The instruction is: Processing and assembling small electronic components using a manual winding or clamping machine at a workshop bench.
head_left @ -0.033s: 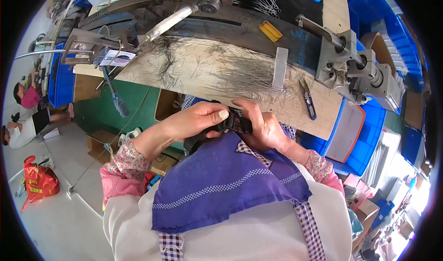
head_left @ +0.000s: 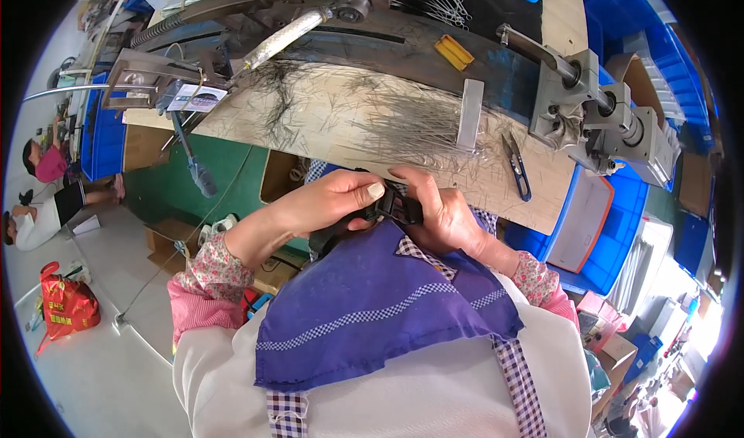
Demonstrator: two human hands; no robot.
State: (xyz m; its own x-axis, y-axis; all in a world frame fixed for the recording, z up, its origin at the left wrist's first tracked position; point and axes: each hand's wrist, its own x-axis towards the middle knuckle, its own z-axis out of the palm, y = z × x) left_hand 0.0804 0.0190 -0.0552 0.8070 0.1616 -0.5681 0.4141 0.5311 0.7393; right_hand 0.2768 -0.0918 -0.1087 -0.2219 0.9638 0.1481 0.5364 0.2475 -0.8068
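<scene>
At the near edge of the bench, in front of my waist, both hands close around a black buckle (head_left: pixel 394 204) on a dark strap. My left hand (head_left: pixel 341 201) pinches its left side, thumb on top. My right hand (head_left: pixel 443 213) grips the right side, with the index finger bent over the upper edge. Fingers cover much of the buckle, so whether its halves are joined cannot be seen. Just below hangs my purple apron (head_left: pixel 349 306) with checked trim. Beyond the hands, many thin metal wires (head_left: pixel 418 124) lie loose on the wooden bench (head_left: pixel 325 120).
Dark-handled snips (head_left: pixel 517 168) and a clear plastic strip (head_left: pixel 470 116) lie right of the wires. A yellow tray (head_left: pixel 454 52) sits farther back. Metal machine parts (head_left: pixel 597 105) stand at right, a hinged arm (head_left: pixel 287 39) at left. Blue bins (head_left: pixel 620 221) are at right; another person (head_left: pixel 48 163) sits far left.
</scene>
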